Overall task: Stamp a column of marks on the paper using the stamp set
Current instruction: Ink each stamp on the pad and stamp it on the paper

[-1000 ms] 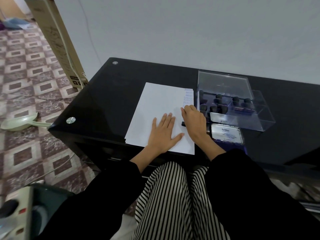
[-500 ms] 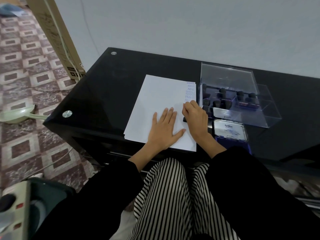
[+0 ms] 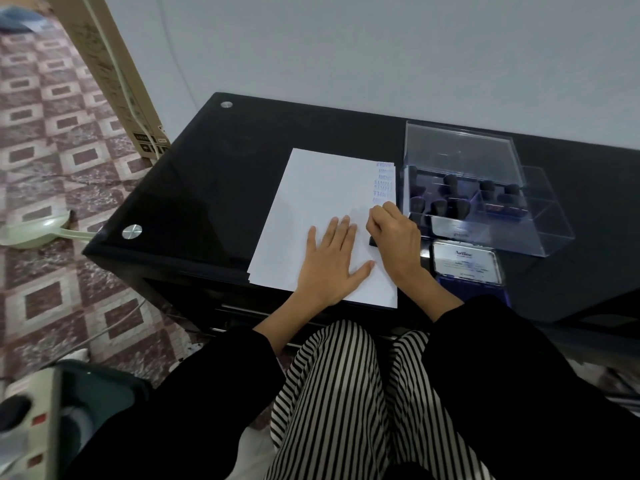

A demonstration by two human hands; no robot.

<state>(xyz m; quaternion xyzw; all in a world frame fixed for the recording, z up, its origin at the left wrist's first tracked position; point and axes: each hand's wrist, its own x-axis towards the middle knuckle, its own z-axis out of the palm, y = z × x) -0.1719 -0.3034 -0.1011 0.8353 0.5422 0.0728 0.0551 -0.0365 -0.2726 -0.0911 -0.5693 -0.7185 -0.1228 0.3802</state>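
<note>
— Well, how to make this mark good?
— Press the stamp (image 3: 372,241) straight down, just under the last of the marks (image 3: 384,183), then lift without sliding. The left hand (image 3: 329,265), fingers straight, lies flat on the paper (image 3: 322,202).
— Where is the stamp?
— Inside the right hand (image 3: 394,237), whose curled fingers grip it. Only a dark corner shows, near the paper's right edge.

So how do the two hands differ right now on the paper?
The left hand lies flat, fingers spread, on the paper; the right hand is curled round a dark stamp. The left hand sits mid-sheet; the right hand is at the right edge, just below the column of marks. Both rest on the paper.
</note>
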